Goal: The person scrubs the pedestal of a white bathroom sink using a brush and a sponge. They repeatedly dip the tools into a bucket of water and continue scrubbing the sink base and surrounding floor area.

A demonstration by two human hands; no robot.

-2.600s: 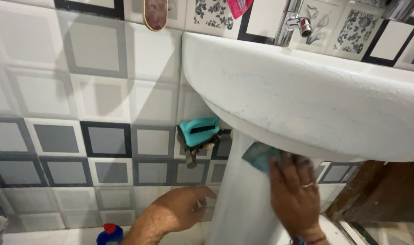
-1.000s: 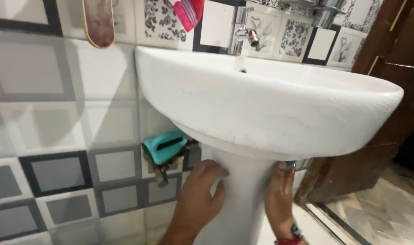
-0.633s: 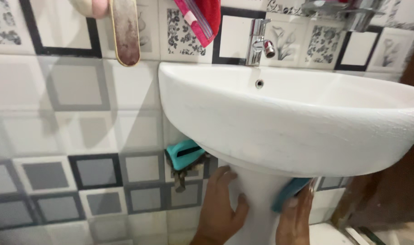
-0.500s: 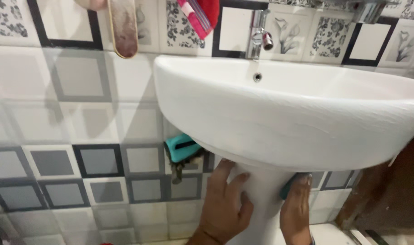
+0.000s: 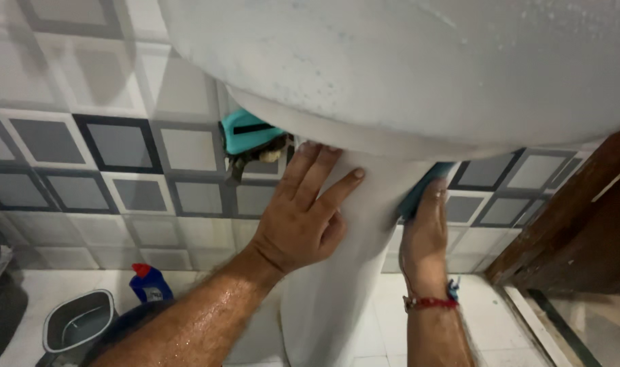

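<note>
— Where were the hands?
— The left hand (image 5: 299,217) lay flat on the pedestal (image 5: 337,272) just under the basin (image 5: 405,68), mid-frame, fingers spread, gripping nothing.
— And the right?
— The right hand (image 5: 424,234) pressed a teal cloth (image 5: 422,187) against the pedestal's right side; its grip closed on the cloth, which was partly hidden under the basin.
— Anything else?
— A teal valve cover (image 5: 249,132) sat on the tiled wall (image 5: 119,149) behind; a blue bottle (image 5: 149,282) and grey bucket (image 5: 75,326) stood lower left.

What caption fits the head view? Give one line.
Left hand braces the white ceramic pedestal while right hand presses a teal cloth under the basin.
</note>
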